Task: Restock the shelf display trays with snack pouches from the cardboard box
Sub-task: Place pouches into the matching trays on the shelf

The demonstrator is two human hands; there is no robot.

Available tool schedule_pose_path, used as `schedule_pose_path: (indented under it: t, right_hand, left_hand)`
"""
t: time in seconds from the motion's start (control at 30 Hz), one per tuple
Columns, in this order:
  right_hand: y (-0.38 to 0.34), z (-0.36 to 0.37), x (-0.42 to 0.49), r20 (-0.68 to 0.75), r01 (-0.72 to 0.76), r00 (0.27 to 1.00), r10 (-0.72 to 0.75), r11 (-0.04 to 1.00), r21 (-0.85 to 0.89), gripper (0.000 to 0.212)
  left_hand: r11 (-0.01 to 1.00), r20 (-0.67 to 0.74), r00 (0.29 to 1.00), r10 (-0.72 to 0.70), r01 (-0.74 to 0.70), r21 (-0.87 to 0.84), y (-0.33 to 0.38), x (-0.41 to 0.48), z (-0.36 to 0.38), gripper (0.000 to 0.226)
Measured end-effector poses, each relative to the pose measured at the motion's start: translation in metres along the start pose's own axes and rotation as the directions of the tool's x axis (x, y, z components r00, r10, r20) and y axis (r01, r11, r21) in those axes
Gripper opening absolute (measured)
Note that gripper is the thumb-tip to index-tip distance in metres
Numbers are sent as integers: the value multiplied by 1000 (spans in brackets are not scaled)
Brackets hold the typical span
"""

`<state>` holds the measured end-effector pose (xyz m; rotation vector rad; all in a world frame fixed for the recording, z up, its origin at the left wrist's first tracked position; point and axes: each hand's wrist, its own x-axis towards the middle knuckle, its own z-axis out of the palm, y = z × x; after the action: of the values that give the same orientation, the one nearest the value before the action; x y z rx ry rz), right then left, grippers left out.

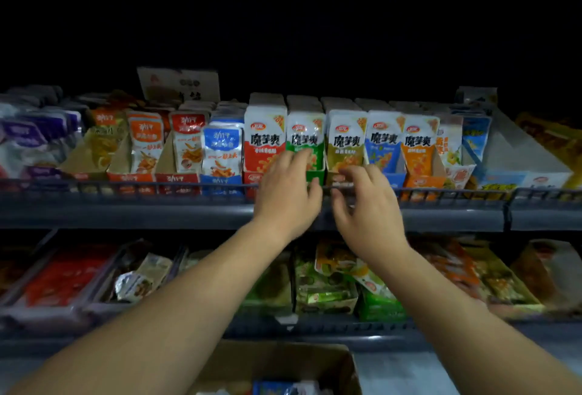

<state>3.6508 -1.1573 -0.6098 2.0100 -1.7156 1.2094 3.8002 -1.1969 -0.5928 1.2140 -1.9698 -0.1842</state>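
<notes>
A row of display trays on the upper shelf holds upright snack pouches: red [265, 139], green [305, 139], olive [346, 142], blue [383, 142] and orange [417, 146]. My left hand [288, 193] reaches up with its fingertips against the front of the green tray [316, 174]. My right hand [365, 202] hovers before the olive tray with fingers spread and curled, holding nothing that I can see. The cardboard box [283, 366] sits at the bottom centre, with a blue-and-white pouch [283, 388] showing inside.
A wire rail [126, 188] runs along the upper shelf's front edge. More pouch trays [185, 142] fill the left side. The lower shelf [346, 328] holds bins of mixed snack packs. Above the top pouches everything is dark.
</notes>
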Motion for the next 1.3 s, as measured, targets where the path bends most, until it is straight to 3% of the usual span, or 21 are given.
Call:
schedule_pose_path:
  t: [0.23, 0.37, 0.63, 0.73, 0.83, 1.0, 1.3]
  right_hand:
    - [-33, 49, -100, 207, 10, 978, -17, 999, 37, 32]
    - [-39, 89, -164, 401, -54, 916, 34, 998, 40, 29]
    - [-17, 166, -300, 785, -229, 571, 238, 965, -126, 29]
    - [-1, 186, -337, 857, -302, 422, 296, 937, -175, 40]
    - [12, 199, -361, 896, -290, 312, 314, 930, -225, 35]
    - [39, 222, -374, 865, -265, 321, 385, 914, -308, 40]
    - [76, 259, -369, 823, -202, 317, 472, 881, -427, 61]
  left_hand:
    - [990, 136, 980, -142, 140, 25, -64, -110, -11, 38]
    - [963, 256, 928, -270, 254, 94, -107, -174, -7, 39]
    - [876, 444, 770, -459, 308, 371, -209, -301, 16, 28]
    - [877, 417, 780, -467, 346, 334, -230, -331, 24, 26]
    - [847, 405, 744, -532, 454, 278, -239, -347, 33, 32]
    - [800, 423, 688, -590, 569, 191, -247, -355, 46, 39]
    - [805, 403, 710, -577, 577, 137, -256, -358, 53, 40]
